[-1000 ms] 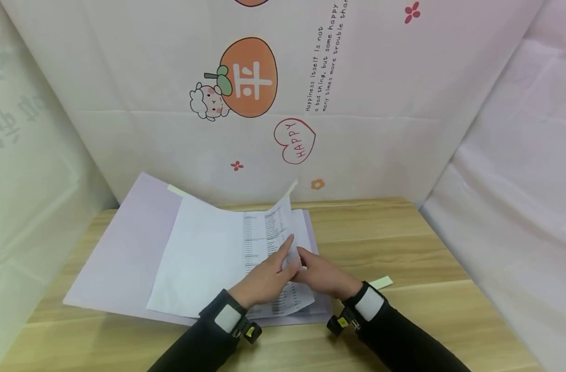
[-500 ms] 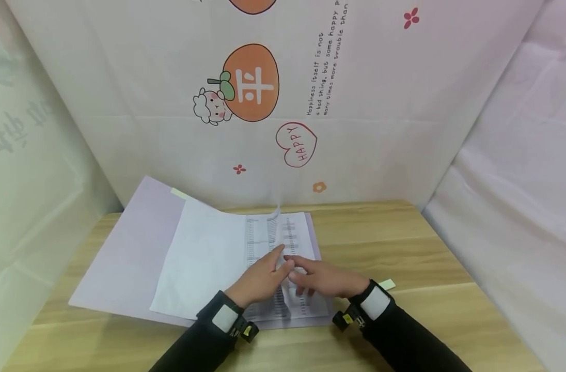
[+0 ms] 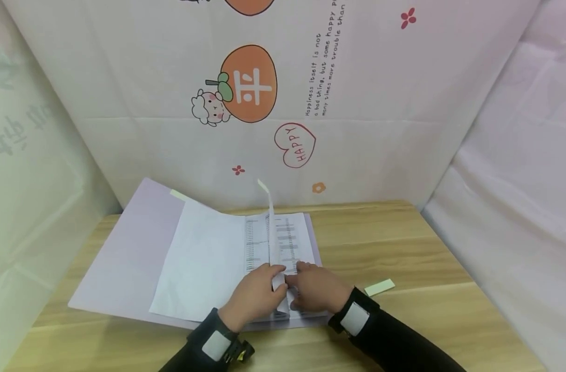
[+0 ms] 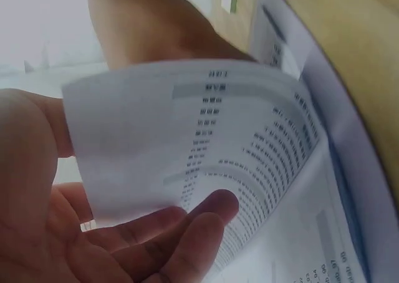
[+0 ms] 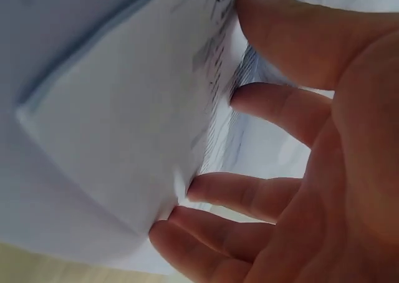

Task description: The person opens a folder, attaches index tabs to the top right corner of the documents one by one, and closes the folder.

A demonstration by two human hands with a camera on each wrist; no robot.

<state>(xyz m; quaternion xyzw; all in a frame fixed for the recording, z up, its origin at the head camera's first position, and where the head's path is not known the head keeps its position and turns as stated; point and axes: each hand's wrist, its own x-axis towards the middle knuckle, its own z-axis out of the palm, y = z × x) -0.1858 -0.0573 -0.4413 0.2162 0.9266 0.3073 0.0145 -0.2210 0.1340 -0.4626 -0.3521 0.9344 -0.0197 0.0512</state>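
A lilac folder (image 3: 120,258) lies spread on the table with printed sheets inside. One printed page (image 3: 272,232) stands up almost on edge, with a pale green sticky tab (image 3: 263,185) at its far end. My left hand (image 3: 252,297) holds this page near its close end; in the left wrist view the page (image 4: 137,127) curves between its thumb and fingers. My right hand (image 3: 320,289) is just right of the page, over the lower sheets. Its spread fingertips touch the paper in the right wrist view, where the sheets (image 5: 124,108) lie over the folder.
A loose pale green sticky strip (image 3: 379,287) lies on the wooden table (image 3: 371,237) to the right. Another pale green tab (image 3: 178,195) marks the turned white sheet (image 3: 204,253) at left. Printed cloth (image 3: 357,155) hangs behind the table.
The printed page has turned leftward from the right side and now stands nearly upright. My hands briefly came together over it; the right hand now rests on the sheets beneath, uncovering the loose strip.
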